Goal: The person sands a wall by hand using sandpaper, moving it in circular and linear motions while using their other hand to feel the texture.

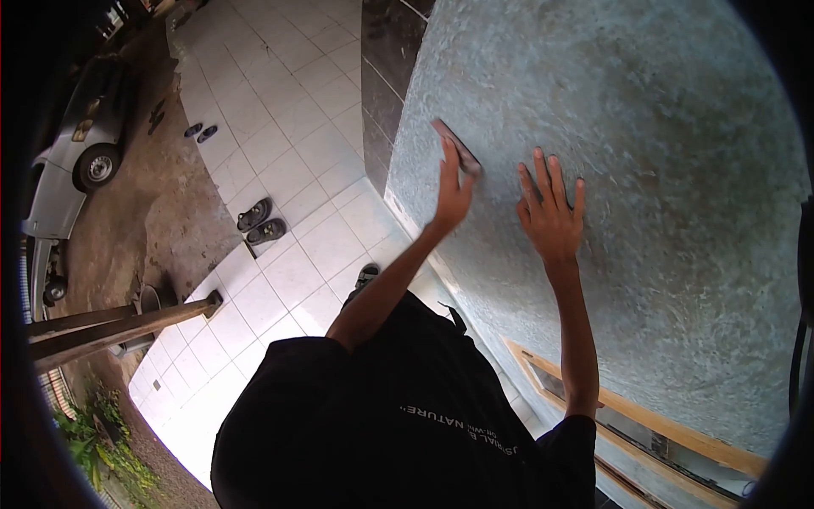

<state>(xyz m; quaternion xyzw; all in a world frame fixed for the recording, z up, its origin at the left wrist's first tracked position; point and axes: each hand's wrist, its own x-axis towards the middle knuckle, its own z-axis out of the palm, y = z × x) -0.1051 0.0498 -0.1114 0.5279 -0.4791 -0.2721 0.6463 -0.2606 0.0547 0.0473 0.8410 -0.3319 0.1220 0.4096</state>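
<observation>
My left hand (454, 197) holds a flat, narrow, brown piece (456, 146) that looks like folded sandpaper. The piece lies against the mottled blue-grey wall (678, 110), near its dark tiled edge. Slight blur softens the hand, and part of the piece is hidden under the fingers. To the right, my right hand (553, 212) rests on the same wall with its fingers spread and nothing in it.
Below my right arm is a wooden window frame (721, 454). Black sandals (261, 220) and smaller slippers (202, 132) stand on the white tiled floor (292, 182). Wooden posts (127, 331), a plant and a parked silver vehicle (72, 161) are at left.
</observation>
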